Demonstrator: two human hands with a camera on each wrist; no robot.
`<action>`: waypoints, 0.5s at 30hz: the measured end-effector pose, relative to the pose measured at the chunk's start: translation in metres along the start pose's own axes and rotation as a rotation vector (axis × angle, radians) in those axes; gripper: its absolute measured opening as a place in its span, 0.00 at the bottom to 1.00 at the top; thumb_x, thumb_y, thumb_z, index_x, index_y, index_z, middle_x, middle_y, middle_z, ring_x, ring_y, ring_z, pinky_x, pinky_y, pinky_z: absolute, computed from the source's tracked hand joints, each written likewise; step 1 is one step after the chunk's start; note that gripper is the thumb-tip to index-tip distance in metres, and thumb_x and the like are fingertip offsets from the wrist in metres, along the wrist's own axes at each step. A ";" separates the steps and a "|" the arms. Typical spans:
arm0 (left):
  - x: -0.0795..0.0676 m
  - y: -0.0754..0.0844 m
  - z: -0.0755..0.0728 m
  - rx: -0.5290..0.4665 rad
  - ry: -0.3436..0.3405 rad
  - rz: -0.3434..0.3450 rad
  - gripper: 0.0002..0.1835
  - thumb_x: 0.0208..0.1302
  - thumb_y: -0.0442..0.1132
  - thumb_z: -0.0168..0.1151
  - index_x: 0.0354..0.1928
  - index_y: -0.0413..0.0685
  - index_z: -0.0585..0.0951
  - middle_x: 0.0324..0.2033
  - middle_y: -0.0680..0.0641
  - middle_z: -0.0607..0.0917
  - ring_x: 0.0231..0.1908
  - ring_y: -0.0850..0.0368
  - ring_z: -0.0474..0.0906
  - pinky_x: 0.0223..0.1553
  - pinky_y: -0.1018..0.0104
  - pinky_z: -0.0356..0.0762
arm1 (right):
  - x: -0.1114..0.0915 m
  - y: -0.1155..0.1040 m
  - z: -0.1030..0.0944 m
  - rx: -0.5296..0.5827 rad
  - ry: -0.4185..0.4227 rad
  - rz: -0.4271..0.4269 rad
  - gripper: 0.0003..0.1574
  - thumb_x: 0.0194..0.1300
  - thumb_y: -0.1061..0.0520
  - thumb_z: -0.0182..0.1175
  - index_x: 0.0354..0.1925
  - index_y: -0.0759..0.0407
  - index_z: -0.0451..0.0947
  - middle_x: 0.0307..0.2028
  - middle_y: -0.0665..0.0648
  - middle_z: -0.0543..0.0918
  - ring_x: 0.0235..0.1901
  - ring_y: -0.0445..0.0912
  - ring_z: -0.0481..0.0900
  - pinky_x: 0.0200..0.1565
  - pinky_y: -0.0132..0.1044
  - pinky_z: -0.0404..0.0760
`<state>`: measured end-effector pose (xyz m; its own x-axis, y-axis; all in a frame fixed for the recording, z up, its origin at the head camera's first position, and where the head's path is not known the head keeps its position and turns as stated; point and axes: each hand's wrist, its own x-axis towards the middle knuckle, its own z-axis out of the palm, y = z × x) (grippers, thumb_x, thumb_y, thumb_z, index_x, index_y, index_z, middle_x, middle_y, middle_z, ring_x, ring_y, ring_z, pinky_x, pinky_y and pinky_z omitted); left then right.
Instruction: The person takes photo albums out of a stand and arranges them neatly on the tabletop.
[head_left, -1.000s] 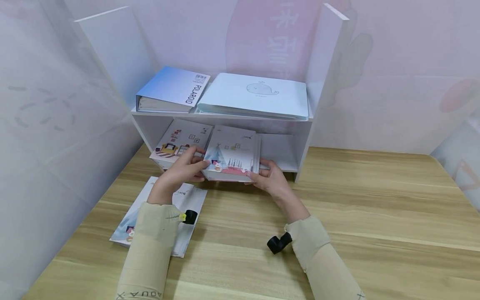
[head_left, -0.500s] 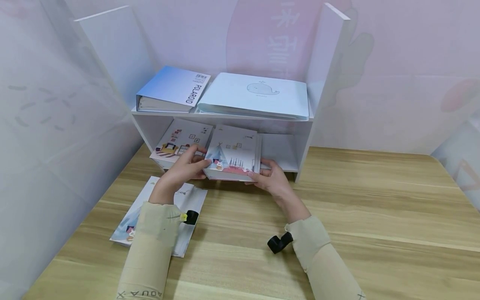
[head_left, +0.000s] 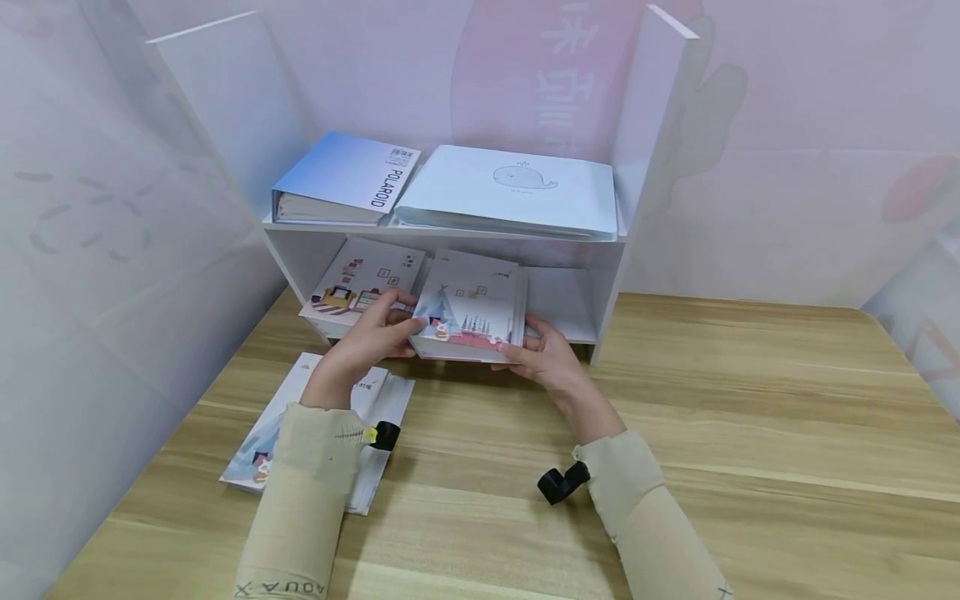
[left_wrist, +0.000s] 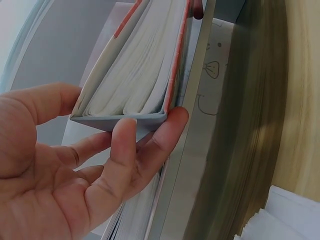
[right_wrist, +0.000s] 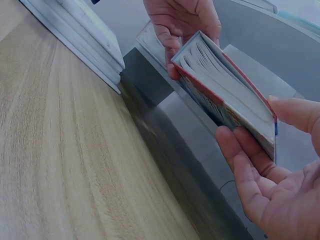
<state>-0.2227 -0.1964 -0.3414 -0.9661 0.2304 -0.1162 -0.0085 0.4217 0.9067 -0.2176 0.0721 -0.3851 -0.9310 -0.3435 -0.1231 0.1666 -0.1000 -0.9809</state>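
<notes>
Both hands hold a thick photo album [head_left: 476, 296] with a tent drawn on its white cover, at the front of the lower shelf. My left hand [head_left: 367, 337] grips its left corner, thumb on top and fingers below. On the near right corner, my right hand [head_left: 551, 358] pinches it the same way. In the left wrist view the album's page edges [left_wrist: 140, 60] fan between red-edged covers. The right wrist view shows the album [right_wrist: 225, 87] spanning the two hands. Beside it on the lower shelf lies another album [head_left: 367, 279] with a yellow sofa drawing.
The white shelf unit [head_left: 652, 125] carries a blue POLAROID album [head_left: 345, 175] and a pale blue whale album [head_left: 510, 187] on its upper board. Another tent-cover album [head_left: 375, 400] lies on the wooden table [head_left: 750, 433], partly under the left forearm.
The held album has shifted slightly to the right along the lower shelf, with both hands moving along with it. The other albums have stayed in place.
</notes>
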 end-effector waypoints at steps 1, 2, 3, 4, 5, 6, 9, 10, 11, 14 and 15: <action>0.000 0.000 0.000 -0.005 -0.001 0.006 0.26 0.75 0.38 0.53 0.68 0.39 0.59 0.53 0.32 0.75 0.33 0.55 0.76 0.37 0.74 0.81 | 0.000 0.000 0.000 -0.001 0.002 0.002 0.49 0.70 0.65 0.59 0.78 0.62 0.42 0.59 0.73 0.78 0.35 0.45 0.88 0.49 0.37 0.84; 0.000 0.000 0.001 -0.007 0.000 0.009 0.26 0.75 0.37 0.53 0.68 0.39 0.59 0.54 0.31 0.75 0.34 0.55 0.76 0.37 0.74 0.81 | 0.000 0.000 0.000 -0.005 0.005 0.004 0.50 0.70 0.65 0.59 0.78 0.62 0.42 0.59 0.73 0.78 0.35 0.45 0.88 0.48 0.36 0.84; 0.000 0.000 0.001 -0.010 -0.001 0.013 0.26 0.74 0.37 0.53 0.68 0.39 0.59 0.56 0.31 0.74 0.36 0.54 0.76 0.38 0.74 0.81 | 0.000 0.000 0.000 -0.012 0.010 0.008 0.50 0.70 0.65 0.59 0.78 0.61 0.42 0.58 0.74 0.78 0.35 0.44 0.88 0.48 0.36 0.84; 0.000 0.000 0.001 -0.012 -0.001 0.016 0.26 0.74 0.37 0.53 0.68 0.39 0.58 0.57 0.31 0.73 0.37 0.54 0.76 0.38 0.74 0.81 | 0.000 0.000 0.000 -0.018 0.016 0.012 0.50 0.69 0.65 0.59 0.78 0.61 0.41 0.58 0.73 0.78 0.35 0.44 0.88 0.47 0.36 0.84; 0.000 0.000 0.002 -0.012 0.000 0.016 0.26 0.74 0.37 0.53 0.68 0.39 0.58 0.58 0.31 0.73 0.39 0.53 0.76 0.38 0.74 0.81 | 0.000 0.000 0.000 -0.023 0.022 0.017 0.51 0.69 0.65 0.59 0.78 0.61 0.41 0.58 0.73 0.79 0.35 0.44 0.88 0.46 0.35 0.84; 0.001 0.000 0.002 -0.010 0.002 0.017 0.26 0.74 0.37 0.53 0.69 0.39 0.58 0.59 0.32 0.72 0.40 0.53 0.76 0.39 0.74 0.81 | 0.000 0.000 0.000 -0.027 0.029 0.020 0.51 0.69 0.66 0.60 0.78 0.60 0.41 0.57 0.73 0.79 0.35 0.43 0.88 0.46 0.34 0.84; 0.001 0.000 0.002 -0.006 0.007 0.017 0.27 0.74 0.38 0.53 0.69 0.40 0.58 0.58 0.32 0.72 0.40 0.52 0.76 0.39 0.73 0.81 | -0.001 -0.001 0.001 -0.029 0.039 0.026 0.51 0.69 0.67 0.59 0.78 0.60 0.42 0.56 0.73 0.80 0.34 0.41 0.87 0.44 0.32 0.83; 0.001 0.000 0.002 -0.003 0.009 0.017 0.26 0.74 0.38 0.53 0.69 0.40 0.59 0.58 0.32 0.73 0.39 0.53 0.76 0.38 0.73 0.81 | -0.002 -0.002 0.001 -0.030 0.040 0.024 0.51 0.69 0.67 0.59 0.78 0.61 0.42 0.56 0.73 0.80 0.34 0.41 0.87 0.43 0.32 0.83; 0.001 0.000 0.002 -0.002 0.010 0.017 0.26 0.74 0.38 0.54 0.69 0.40 0.59 0.57 0.32 0.73 0.38 0.53 0.76 0.38 0.73 0.81 | -0.002 -0.002 0.001 -0.026 0.043 0.024 0.51 0.68 0.68 0.59 0.78 0.61 0.42 0.56 0.73 0.79 0.35 0.41 0.86 0.44 0.33 0.83; 0.002 0.001 0.003 -0.006 0.012 0.018 0.26 0.74 0.38 0.54 0.68 0.41 0.59 0.57 0.32 0.73 0.37 0.53 0.76 0.38 0.73 0.82 | -0.003 -0.004 0.000 -0.008 0.039 0.019 0.50 0.68 0.69 0.57 0.78 0.61 0.42 0.61 0.73 0.76 0.45 0.45 0.85 0.52 0.36 0.81; 0.002 0.001 0.003 -0.011 0.012 0.018 0.26 0.74 0.38 0.54 0.68 0.41 0.59 0.58 0.33 0.73 0.37 0.54 0.77 0.38 0.72 0.82 | -0.003 -0.004 0.000 0.001 0.035 0.015 0.50 0.68 0.70 0.57 0.78 0.61 0.41 0.63 0.72 0.74 0.50 0.47 0.83 0.54 0.37 0.79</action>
<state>-0.2236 -0.1928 -0.3416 -0.9692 0.2272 -0.0947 0.0064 0.4078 0.9130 -0.2157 0.0733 -0.3810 -0.9391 -0.3122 -0.1433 0.1812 -0.0957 -0.9788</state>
